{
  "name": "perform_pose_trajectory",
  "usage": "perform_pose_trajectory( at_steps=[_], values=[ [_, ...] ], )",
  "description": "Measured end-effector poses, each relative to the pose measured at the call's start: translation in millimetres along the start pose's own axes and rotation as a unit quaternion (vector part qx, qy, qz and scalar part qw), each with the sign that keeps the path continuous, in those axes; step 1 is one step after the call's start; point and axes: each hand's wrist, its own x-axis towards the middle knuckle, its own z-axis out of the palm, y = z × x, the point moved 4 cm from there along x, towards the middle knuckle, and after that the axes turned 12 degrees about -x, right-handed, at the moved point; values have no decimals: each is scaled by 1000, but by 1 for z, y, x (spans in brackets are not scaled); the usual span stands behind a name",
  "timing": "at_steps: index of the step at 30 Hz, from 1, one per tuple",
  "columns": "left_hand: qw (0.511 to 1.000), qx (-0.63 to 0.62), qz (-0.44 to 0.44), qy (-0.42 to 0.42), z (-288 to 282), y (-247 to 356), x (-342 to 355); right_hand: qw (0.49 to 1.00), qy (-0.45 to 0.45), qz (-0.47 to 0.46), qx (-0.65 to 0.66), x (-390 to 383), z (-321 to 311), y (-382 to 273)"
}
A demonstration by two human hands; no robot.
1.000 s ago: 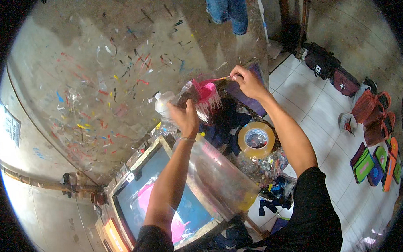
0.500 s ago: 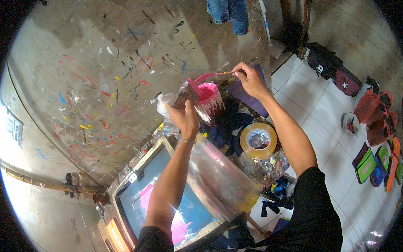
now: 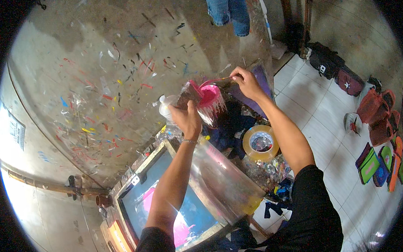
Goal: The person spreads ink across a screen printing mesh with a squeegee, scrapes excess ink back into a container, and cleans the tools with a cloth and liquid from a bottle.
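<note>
My left hand (image 3: 187,122) is closed around a squeegee (image 3: 184,96), a flat dark block with pink ink along its edge. It is held tilted against the near side of an ink tub (image 3: 211,97), which has bright pink ink inside and pale drips down its wall. My right hand (image 3: 248,83) pinches the end of a thin ink-coated stirring stick (image 3: 218,79). The stick's pink far end lies at the squeegee's inked edge, over the tub's rim. Beside my left hand stands a white plastic bottle (image 3: 165,108), partly hidden.
A framed printing screen (image 3: 199,215) with pink ink lies below my left forearm, beside a clear plastic sheet (image 3: 223,178). A large tape roll (image 3: 251,154) sits near my right forearm. Paint-marked wall (image 3: 120,84) rises behind; bags (image 3: 348,81) and colourful pouches (image 3: 369,166) lie on tiles.
My right hand has moved slightly left and down with the stick, whose arch has flattened nearer the squeegee's edge. My left hand keeps its hold. The whole view has shifted a little.
</note>
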Motion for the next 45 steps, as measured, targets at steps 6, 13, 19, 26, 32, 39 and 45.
perform_pose_trajectory(
  at_steps=[6,13,19,26,32,39,45],
  values=[
    [998,-27,-54,-5,4,13,-3,998,-43,41,-22,-10,-5,13],
    [997,-63,-36,-7,6,7,-4,993,-81,4,-88,-2,-9,-8],
    [999,-38,20,-5,-2,12,1,977,-116,-112,-143,23,1,-43],
    [998,-21,9,-64,7,26,11,926,-237,-120,-268,40,33,-45],
    [993,82,58,-62,11,22,23,951,-231,-82,-191,47,35,-55],
    [994,74,9,-79,21,29,17,965,-195,-56,-167,50,5,-68],
    [995,56,43,-67,16,30,15,962,-191,-50,-190,49,3,-66]
  ],
)
